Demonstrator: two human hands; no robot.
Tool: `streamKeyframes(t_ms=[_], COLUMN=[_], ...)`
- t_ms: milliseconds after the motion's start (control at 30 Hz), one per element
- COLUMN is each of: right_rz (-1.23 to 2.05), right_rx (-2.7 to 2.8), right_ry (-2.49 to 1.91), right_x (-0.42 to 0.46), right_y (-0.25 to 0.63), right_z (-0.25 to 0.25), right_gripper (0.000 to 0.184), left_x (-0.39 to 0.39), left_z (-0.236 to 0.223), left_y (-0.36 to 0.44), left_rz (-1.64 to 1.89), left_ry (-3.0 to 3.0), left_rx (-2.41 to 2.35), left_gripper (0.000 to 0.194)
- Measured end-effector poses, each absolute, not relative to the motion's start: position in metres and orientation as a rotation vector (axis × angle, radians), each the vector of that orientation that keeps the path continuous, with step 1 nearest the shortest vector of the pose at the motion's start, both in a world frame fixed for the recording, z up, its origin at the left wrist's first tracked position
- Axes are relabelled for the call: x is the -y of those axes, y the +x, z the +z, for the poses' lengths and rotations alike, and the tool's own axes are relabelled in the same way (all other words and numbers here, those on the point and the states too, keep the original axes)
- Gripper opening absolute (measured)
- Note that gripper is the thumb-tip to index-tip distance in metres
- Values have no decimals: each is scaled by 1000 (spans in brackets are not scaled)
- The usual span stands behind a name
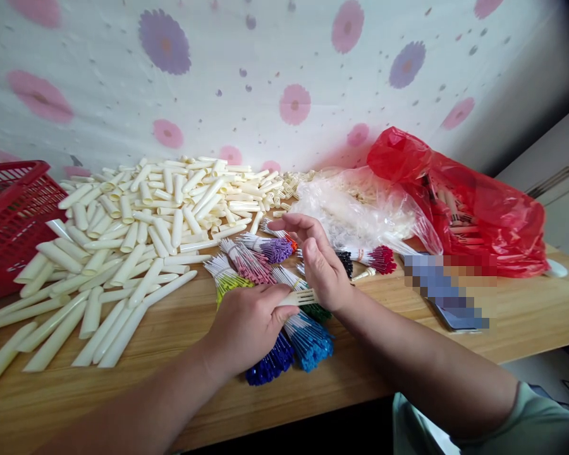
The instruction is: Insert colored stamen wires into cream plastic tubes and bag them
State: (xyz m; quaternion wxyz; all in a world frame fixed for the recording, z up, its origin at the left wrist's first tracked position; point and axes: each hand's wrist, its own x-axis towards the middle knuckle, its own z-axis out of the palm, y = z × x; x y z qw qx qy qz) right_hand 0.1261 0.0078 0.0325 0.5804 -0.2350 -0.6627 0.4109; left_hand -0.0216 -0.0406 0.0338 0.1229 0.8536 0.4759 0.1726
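Note:
My left hand (246, 325) is closed around a cream plastic piece with a slotted end (304, 297). The slotted end points right, toward the palm of my right hand (321, 265), which is raised with its fingers apart. Whether the palm presses on the piece's tip is hard to make out. Under and around both hands lie bundles of thin white sticks with coloured tips: light blue (313, 344), dark blue (272, 363), pink (249, 260), purple (272, 248), yellow-green (227, 278) and dark red (379, 258). My hands cover parts of several bundles.
A large heap of cream hollow tubes (171, 202) spreads over the table's left and back. A red basket (21, 208) stands far left. Clear plastic bags (355, 205) and a red bag (493, 221) lie right, behind a partly blurred flat object (443, 287). A flowered sheet (246, 38) hangs behind.

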Motion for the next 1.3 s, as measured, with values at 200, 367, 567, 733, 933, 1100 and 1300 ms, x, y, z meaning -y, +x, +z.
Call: streamKeyframes(t_ms=[200,367,567,733,933,1100,1300], right_rz=[1024,1045,1057,1114,1149,1162,1130], right_rx=[1540,1525,1442,1419,1688,1934,1946], right_ry=[-586,-549,-583,-549,-473,-410,-438], right_x=[-10,-7,-15,-23,-16,-11,-10], right_y=[127,129,126,134,141,141,138], right_z=[31,33,35,42,46,48,46], right_gripper=[37,31,24,25,45,57,57], left_x=[41,40,37,32,38,47,45], left_z=[35,32,35,36,34,32,35], left_y=[-22,-22,-22,-20,-13,-15,-17], left_rz=[457,484,535,547,507,406,342], left_ry=[2546,2591,2519,2359,2342,2429,2472], left_rx=[-1401,-1395,-1392,-1427,-1423,-1414,-1456], left_gripper=[29,31,28,21,20,21,22])
